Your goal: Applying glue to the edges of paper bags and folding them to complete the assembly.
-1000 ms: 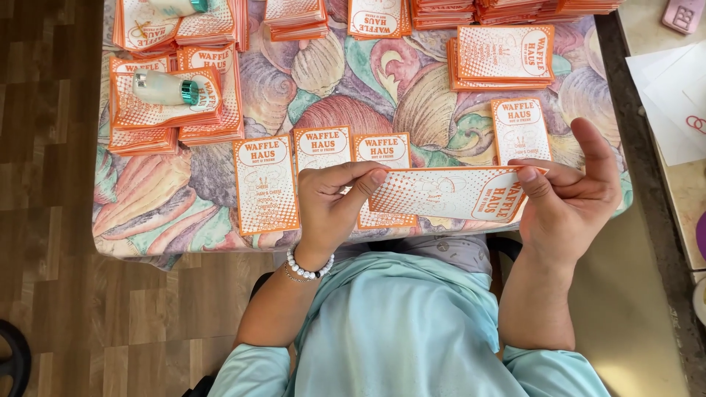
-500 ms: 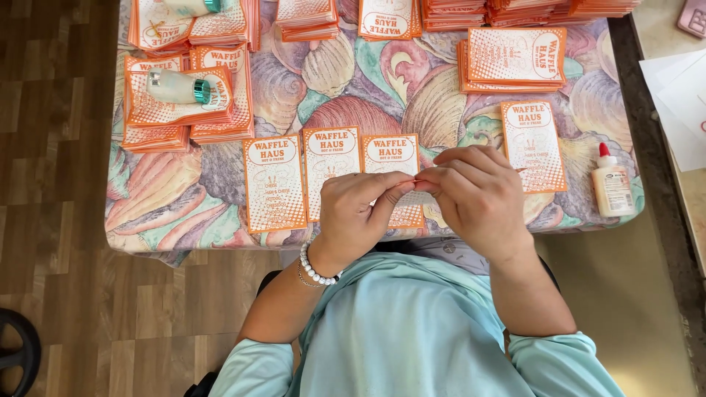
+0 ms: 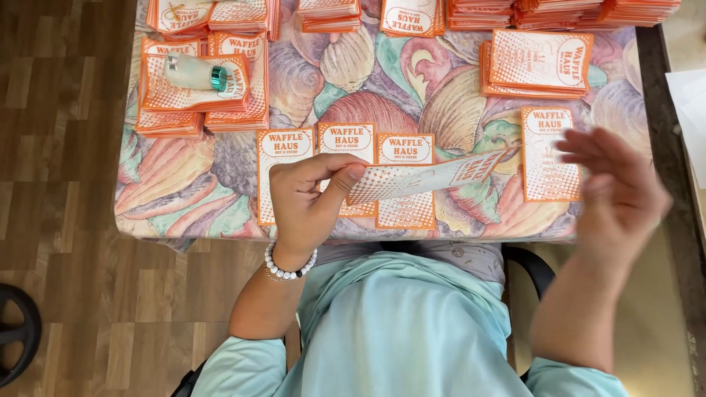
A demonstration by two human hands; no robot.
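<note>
Shell-patterned cloth covers the worktop [image 3: 184, 198], with a small bottle [image 3: 195, 73] lying on stacked orange-and-white paper sleeves [image 3: 195, 103] at far left. Left hand [image 3: 309, 202] pinches one end of a flat paper sleeve [image 3: 423, 176] between thumb and fingers, held above three sleeves lying side by side near the front edge. Right hand [image 3: 614, 195], blurred, hovers off the sleeve's far end, fingers spread and holding nothing.

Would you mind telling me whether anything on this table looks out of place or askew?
One thing stands out: a small clear bottle with a teal cap lies on its side atop an orange paper stack at the far left. The stacks there sit slightly fanned. Nothing looks spilled or damaged.
</note>
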